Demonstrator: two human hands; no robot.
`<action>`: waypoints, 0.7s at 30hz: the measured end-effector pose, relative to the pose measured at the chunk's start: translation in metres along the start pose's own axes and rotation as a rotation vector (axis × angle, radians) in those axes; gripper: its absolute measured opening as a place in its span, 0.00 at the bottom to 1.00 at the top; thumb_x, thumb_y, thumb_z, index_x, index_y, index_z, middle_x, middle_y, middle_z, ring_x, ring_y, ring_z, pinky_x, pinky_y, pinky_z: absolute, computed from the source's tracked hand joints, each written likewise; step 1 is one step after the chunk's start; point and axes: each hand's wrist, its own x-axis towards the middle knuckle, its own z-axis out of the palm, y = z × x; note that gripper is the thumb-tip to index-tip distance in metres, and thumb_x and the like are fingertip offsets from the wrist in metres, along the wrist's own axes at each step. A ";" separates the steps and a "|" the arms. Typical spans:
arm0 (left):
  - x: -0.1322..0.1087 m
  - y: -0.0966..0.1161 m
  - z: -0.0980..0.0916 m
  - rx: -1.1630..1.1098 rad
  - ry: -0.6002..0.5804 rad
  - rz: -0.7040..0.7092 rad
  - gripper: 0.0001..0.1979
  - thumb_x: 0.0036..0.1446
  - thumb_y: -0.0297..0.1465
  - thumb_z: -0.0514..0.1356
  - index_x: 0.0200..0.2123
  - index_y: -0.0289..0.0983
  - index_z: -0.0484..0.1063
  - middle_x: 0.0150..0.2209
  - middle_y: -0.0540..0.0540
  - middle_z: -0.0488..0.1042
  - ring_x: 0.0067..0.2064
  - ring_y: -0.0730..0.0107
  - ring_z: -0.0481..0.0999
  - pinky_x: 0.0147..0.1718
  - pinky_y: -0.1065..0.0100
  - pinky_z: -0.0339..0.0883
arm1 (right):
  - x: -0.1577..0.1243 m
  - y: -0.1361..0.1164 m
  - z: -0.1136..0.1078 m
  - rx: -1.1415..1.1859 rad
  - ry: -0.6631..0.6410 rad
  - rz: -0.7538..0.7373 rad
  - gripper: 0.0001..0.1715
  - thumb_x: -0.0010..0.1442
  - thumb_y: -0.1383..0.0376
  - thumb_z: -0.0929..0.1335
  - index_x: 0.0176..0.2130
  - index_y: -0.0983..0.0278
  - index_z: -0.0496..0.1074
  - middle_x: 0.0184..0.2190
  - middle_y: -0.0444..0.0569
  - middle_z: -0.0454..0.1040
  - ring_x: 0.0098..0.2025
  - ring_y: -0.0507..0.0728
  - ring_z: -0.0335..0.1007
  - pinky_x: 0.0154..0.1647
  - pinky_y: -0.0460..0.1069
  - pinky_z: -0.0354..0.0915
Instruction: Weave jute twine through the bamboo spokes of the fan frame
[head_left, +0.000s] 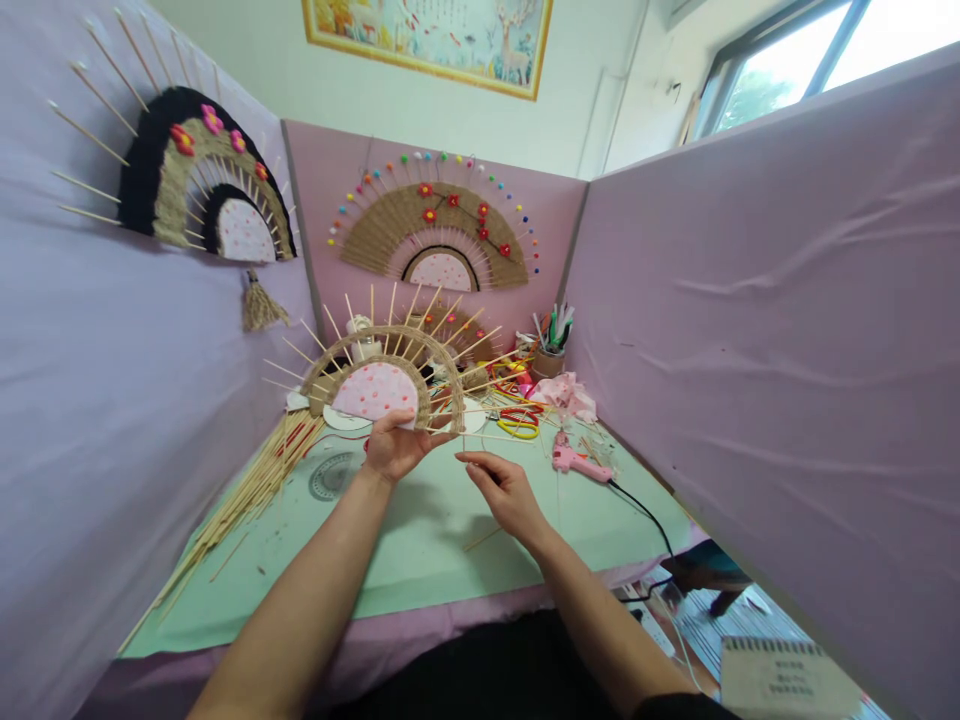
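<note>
My left hand (396,452) is closed on the lower edge of a half-round craft fan (373,391), thumb in front and fingers behind. The fan has a pink dotted centre, thin wooden sticks spread outward like rays, and a band of brown twine (455,385) woven across them. Just below the fan's right corner, the fingertips of my right hand (508,490) are pinched together. A thin strand of twine (463,443) runs down from that corner to them. Its end is hidden in the fingers.
Loose wooden sticks (247,490) lie in a heap on the left. A pink glue gun (581,461) with a black cord rests right, near yellow-handled pliers (519,428) and crumpled pink cloth (566,396). Finished fans (375,230) hang on the partitions; a pot of tools (549,362) stands behind.
</note>
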 end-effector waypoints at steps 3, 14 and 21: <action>0.000 -0.003 0.001 -0.014 -0.033 -0.004 0.25 0.47 0.22 0.52 0.49 0.33 0.73 0.45 0.40 0.78 0.52 0.48 0.72 0.55 0.38 0.54 | -0.001 0.000 0.001 0.010 -0.010 -0.003 0.16 0.61 0.60 0.65 0.44 0.62 0.76 0.36 0.49 0.78 0.29 0.53 0.67 0.30 0.47 0.62; 0.000 -0.010 0.000 -0.018 -0.140 -0.063 0.27 0.42 0.22 0.53 0.48 0.33 0.74 0.52 0.39 0.74 0.58 0.43 0.66 0.58 0.35 0.45 | -0.002 0.000 -0.001 0.024 -0.008 0.025 0.15 0.60 0.59 0.65 0.43 0.63 0.77 0.35 0.49 0.77 0.29 0.52 0.66 0.30 0.46 0.62; 0.000 -0.012 0.004 0.004 -0.108 -0.074 0.31 0.40 0.21 0.52 0.52 0.31 0.71 0.51 0.38 0.74 0.58 0.44 0.66 0.57 0.37 0.50 | -0.005 0.000 -0.006 -0.013 -0.025 0.053 0.17 0.59 0.58 0.65 0.42 0.63 0.77 0.25 0.47 0.71 0.23 0.50 0.56 0.22 0.45 0.55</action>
